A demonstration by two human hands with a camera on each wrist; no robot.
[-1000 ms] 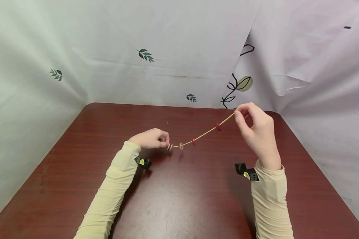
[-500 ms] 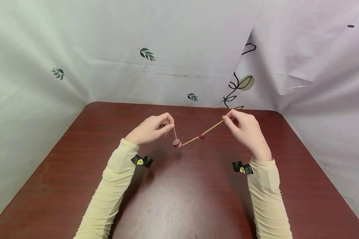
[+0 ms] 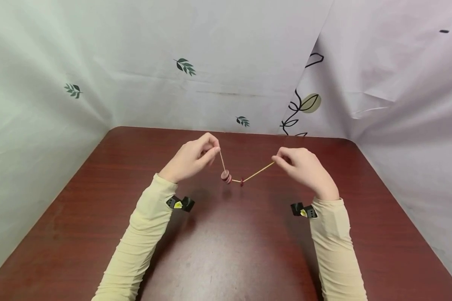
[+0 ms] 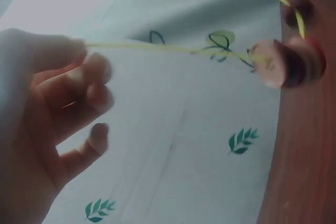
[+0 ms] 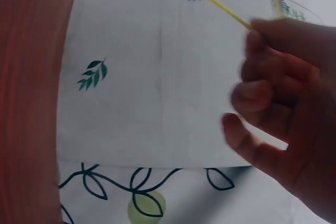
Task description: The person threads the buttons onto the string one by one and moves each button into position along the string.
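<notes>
A thin yellow string (image 3: 260,170) sags between the two hands above the table. My left hand (image 3: 193,156) pinches one end between thumb and fingertips. The other end is pinched by my right hand (image 3: 303,167), a little lower and to the right. Several round button-like discs (image 3: 226,177), pinkish with a dark red one among them, sit bunched on the string below the left hand. A separate dark red disc (image 3: 242,182) hangs just right of the bunch. In the left wrist view the bunch (image 4: 270,64) shows a pale face with small holes.
A dark reddish-brown table (image 3: 218,251) lies under both arms. White cloth (image 3: 143,62) printed with leaves hangs behind it and at both sides. Black wrist cameras (image 3: 181,203) are strapped on over the pale sleeves.
The left hand has risen and the right hand has come down and inward. The string went from one slanting line to a sag, and the spread discs slid together near its low point.
</notes>
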